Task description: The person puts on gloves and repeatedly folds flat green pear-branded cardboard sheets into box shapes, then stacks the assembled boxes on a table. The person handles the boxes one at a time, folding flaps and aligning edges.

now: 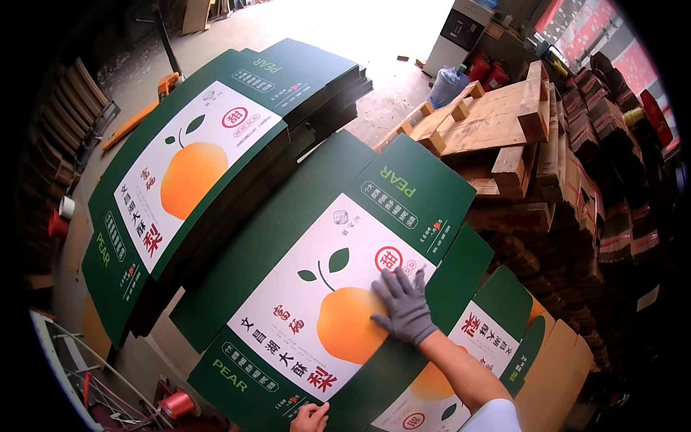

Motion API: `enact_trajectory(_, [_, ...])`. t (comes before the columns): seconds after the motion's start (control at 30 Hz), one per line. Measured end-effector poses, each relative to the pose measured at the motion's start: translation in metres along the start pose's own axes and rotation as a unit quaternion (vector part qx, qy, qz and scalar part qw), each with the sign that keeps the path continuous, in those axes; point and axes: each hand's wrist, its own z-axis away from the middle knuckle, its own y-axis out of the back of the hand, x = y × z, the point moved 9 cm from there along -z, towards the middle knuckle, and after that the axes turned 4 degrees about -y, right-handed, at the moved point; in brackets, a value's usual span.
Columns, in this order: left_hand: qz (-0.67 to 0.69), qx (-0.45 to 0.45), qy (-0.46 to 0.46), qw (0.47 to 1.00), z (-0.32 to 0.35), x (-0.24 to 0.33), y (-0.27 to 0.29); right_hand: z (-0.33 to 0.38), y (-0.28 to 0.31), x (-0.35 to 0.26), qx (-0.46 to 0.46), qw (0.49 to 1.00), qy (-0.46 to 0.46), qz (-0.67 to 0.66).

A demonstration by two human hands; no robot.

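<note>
A flat green cardboard box sheet (281, 201), printed with an orange pear on a white panel, lies in front of me. My right hand (404, 306), in a grey glove, rests flat on it with fingers spread, over the right side of the printed pear. My left hand (309, 417), bare and only partly in view, has its fingers curled at the sheet's near edge, seemingly gripping it. Below the right forearm more printed cardboard (489, 331) of the same kind shows, partly hidden by the arm.
At the left stands a tall stack of matching green sheets (252, 173). Wooden pallets (489, 119) and bundled brown cardboard (619, 216) fill the right. A red spool (178, 405) sits at lower left, an orange pallet jack (133, 124) behind the stack, and a water dispenser (461, 34) at the back.
</note>
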Motion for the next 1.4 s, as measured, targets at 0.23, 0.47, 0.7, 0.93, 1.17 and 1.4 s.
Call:
enact_trajectory(0.23, [-0.01, -0.005, 0.01, 1.0, 0.006, -0.004, -0.005, -0.049, 0.021, 0.093, 0.068, 0.994, -0.084, 0.009])
enact_trajectory(0.47, [-0.014, -0.002, -0.022, 1.0, -0.002, -0.012, -0.011, -0.057, 0.012, 0.126, 0.105, 0.974, -0.192, 0.052])
enact_trajectory(0.7, [0.022, 0.012, -0.037, 0.999, 0.002, -0.014, -0.006, -0.019, 0.0, 0.05, 0.139, 0.966, -0.189, 0.106])
enact_trajectory(0.93, [0.07, 0.011, -0.07, 0.995, 0.007, -0.02, -0.01, 0.037, -0.022, -0.083, 0.082, 0.978, -0.173, 0.082])
enact_trajectory(1.17, [0.14, -0.007, -0.04, 0.989, 0.002, -0.039, 0.005, 0.078, -0.04, -0.215, 0.058, 0.993, -0.099, -0.003])
enact_trajectory(1.4, [-0.245, 0.169, -0.223, 0.928, -0.035, -0.013, 0.251, 0.1, -0.046, -0.225, 0.018, 0.988, -0.146, -0.035])
